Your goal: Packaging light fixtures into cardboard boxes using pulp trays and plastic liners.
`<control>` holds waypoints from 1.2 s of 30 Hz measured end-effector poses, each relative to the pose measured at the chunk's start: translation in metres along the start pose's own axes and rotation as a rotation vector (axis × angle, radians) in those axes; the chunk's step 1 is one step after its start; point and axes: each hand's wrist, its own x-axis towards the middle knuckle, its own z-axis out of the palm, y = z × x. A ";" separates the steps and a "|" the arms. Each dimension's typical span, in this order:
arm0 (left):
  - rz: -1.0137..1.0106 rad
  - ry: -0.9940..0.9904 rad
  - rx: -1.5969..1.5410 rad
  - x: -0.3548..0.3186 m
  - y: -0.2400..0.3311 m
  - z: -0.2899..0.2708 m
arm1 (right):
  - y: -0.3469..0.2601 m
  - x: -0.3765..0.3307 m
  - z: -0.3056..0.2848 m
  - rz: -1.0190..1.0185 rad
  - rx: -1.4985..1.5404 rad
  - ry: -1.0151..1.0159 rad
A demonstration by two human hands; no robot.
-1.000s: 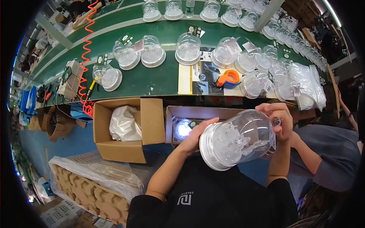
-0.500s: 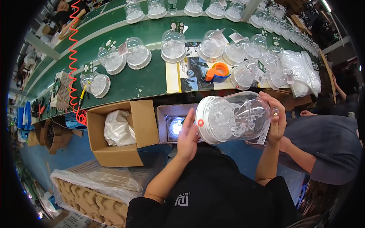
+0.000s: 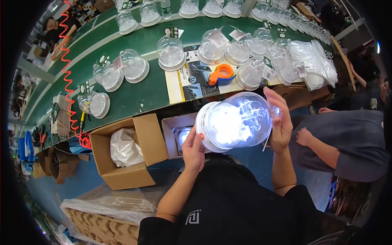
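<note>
A clear dome lamp (image 3: 234, 122) with a white base lies tilted on its side between my hands, its inside glowing bright white. My left hand (image 3: 193, 154) grips the rim of the base, fingertips beside a small red spot on it. At the other end, my right hand (image 3: 281, 124) wraps round the knobbed top of the dome. A white tag hangs below the right hand's fingers. Just beyond the left hand, another lit dome (image 3: 184, 136) sits in an open box (image 3: 168, 132).
A brown carton (image 3: 141, 143) holding a white plastic bag stands at left. On the green bench (image 3: 151, 92) are several domes, an orange tape dispenser (image 3: 221, 75) and plastic bags (image 3: 312, 63). Moulded pulp trays (image 3: 102, 222) lie lower left. Another person's arm (image 3: 320, 149) is at right.
The dome in my hands has gone from unlit to brightly lit. My left fingers have closed round the base near the red spot, and the dome has shifted slightly left.
</note>
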 end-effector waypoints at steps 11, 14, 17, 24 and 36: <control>-0.068 0.030 -0.258 0.028 -0.037 -0.026 | -0.013 0.007 0.022 0.244 -0.359 0.032; -0.088 0.030 -0.204 0.037 -0.048 -0.033 | 0.004 0.008 0.004 0.314 -0.334 -0.108; -0.200 0.027 0.202 0.052 -0.057 -0.043 | 0.022 0.011 -0.020 0.260 -0.512 -0.230; -0.150 -0.619 1.424 0.114 -0.103 -0.090 | 0.085 -0.025 -0.056 0.209 -0.666 -0.360; -0.589 -0.964 2.078 0.144 -0.404 -0.116 | 0.167 -0.127 -0.138 0.722 -0.429 -0.069</control>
